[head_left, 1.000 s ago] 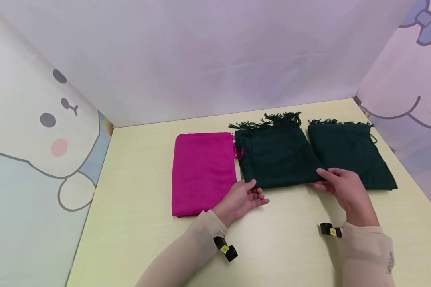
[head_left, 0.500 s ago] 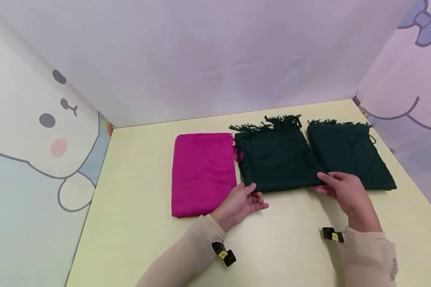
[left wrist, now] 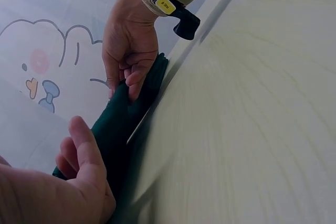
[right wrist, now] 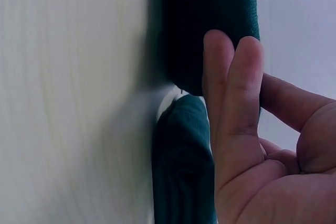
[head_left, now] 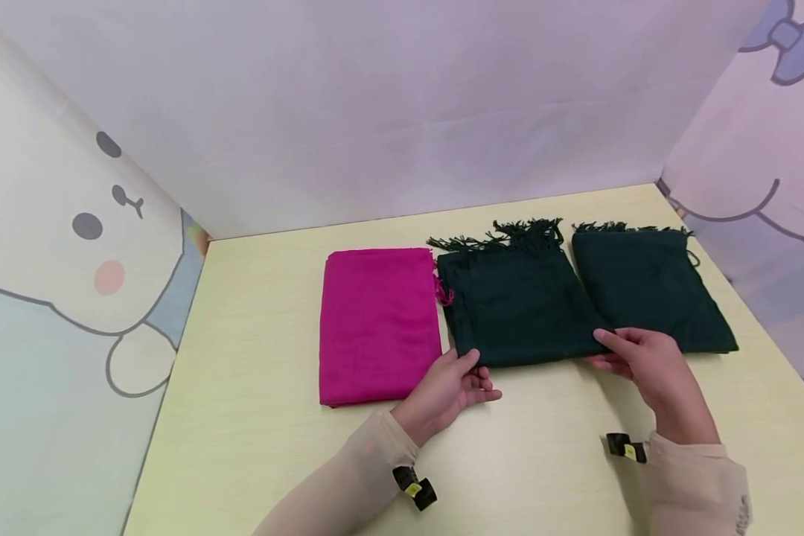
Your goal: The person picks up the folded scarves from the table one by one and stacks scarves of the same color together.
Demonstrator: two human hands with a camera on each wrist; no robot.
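A folded dark green scarf point(head_left: 522, 305) with a fringe along its far edge lies in the middle of the head view. My left hand point(head_left: 442, 391) pinches its near left corner, thumb on top. At the near right corner my right hand point(head_left: 646, 365) grips the cloth, thumb above and fingers beneath. In the right wrist view the near edge of this scarf point(right wrist: 212, 9) is raised off the table, between the fingers and thumb. The left wrist view shows both hands along that same edge.
To the left lies a folded magenta scarf point(head_left: 378, 327), partly behind my left hand. Another folded dark green scarf point(head_left: 650, 290) lies at the right, overlapped by the held corner. All rest on a pale wooden table point(head_left: 254, 417) before a printed cloth backdrop point(head_left: 402, 112).
Both hands have drawn the middle green scarf a little toward me, its near edge shifting down in the head view. The other two scarves have stayed in place.
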